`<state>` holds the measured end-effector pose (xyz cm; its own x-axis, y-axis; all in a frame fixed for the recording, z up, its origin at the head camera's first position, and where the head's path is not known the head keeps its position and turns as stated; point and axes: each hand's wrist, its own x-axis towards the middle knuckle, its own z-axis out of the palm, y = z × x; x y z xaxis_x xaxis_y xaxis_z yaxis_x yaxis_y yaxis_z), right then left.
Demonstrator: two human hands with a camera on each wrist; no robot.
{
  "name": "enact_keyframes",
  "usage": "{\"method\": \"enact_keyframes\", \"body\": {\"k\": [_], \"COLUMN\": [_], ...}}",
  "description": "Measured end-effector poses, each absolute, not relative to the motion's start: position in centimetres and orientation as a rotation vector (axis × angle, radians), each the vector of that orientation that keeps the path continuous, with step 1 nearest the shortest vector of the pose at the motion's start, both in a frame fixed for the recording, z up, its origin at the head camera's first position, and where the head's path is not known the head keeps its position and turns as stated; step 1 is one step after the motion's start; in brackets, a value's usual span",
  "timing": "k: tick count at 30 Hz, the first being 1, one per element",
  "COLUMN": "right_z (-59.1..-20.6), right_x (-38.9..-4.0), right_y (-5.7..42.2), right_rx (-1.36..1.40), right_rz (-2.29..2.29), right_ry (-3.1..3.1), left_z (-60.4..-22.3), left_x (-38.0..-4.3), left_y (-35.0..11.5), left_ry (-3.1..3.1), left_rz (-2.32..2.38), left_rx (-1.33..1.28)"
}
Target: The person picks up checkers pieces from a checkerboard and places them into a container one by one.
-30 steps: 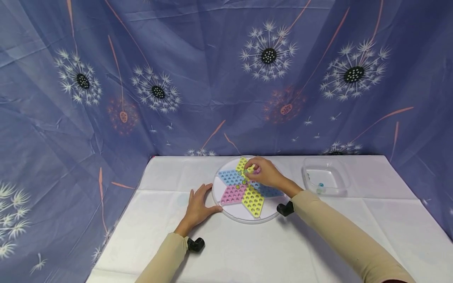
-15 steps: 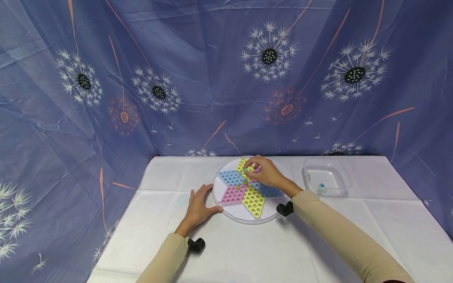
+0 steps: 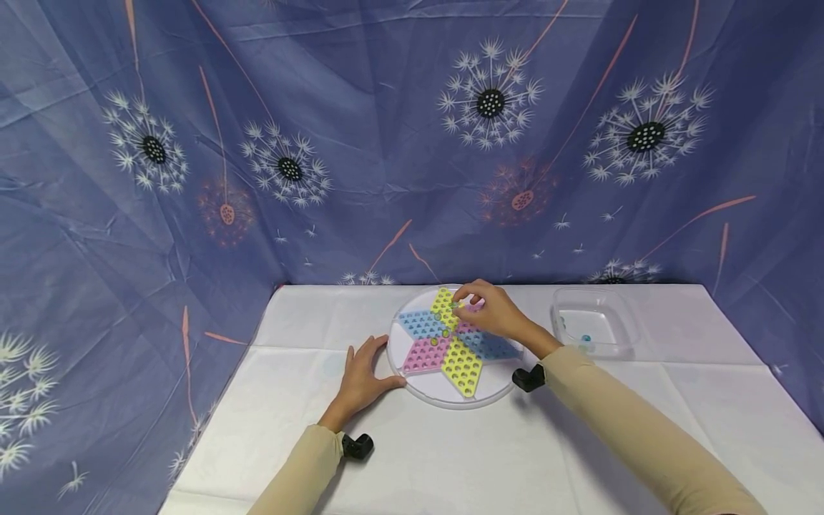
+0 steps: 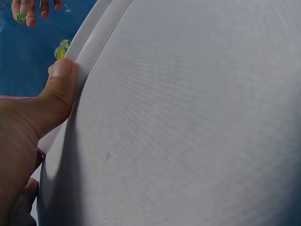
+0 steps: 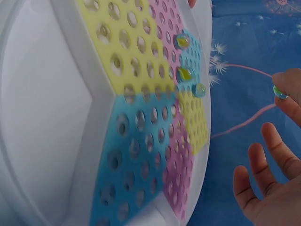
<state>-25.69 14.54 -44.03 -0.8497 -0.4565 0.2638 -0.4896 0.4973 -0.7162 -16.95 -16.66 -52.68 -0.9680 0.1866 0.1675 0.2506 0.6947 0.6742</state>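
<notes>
A round white Chinese checkers board (image 3: 421,386) with a yellow, pink and blue star of holes lies on the table. Three marbles (image 5: 185,74) sit in its holes near the middle; one is bluish (image 5: 199,90), the others yellow-green. My right hand (image 3: 492,311) is over the far part of the board, pinching a green-blue marble (image 5: 280,92) between thumb and forefinger, its other fingers loosely spread. On the board's left rim rests my left hand (image 3: 362,375), fingers spread and the thumb (image 4: 61,87) against the edge.
To the right of the board stands a clear plastic container (image 3: 621,325) holding a few marbles (image 3: 586,338). A white cloth (image 3: 463,458) covers the table, and a blue dandelion-print curtain (image 3: 386,143) hangs behind and at the sides.
My right hand has shifted slightly to the right with the marble still pinched. My left hand has stayed at the board's rim.
</notes>
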Motion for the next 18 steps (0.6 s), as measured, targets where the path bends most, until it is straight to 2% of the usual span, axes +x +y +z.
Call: {"method": "enact_keyframes", "body": {"k": [18], "right_z": [-42.4], "right_x": [-25.5], "right_y": [20.7], "right_rx": [0.71], "right_rz": [1.242], "right_ry": [-2.765], "left_z": [-52.8], "left_x": [-16.9], "left_y": [-16.7], "left_ry": [-2.801], "left_rz": [-1.129], "left_rx": [-0.377]}}
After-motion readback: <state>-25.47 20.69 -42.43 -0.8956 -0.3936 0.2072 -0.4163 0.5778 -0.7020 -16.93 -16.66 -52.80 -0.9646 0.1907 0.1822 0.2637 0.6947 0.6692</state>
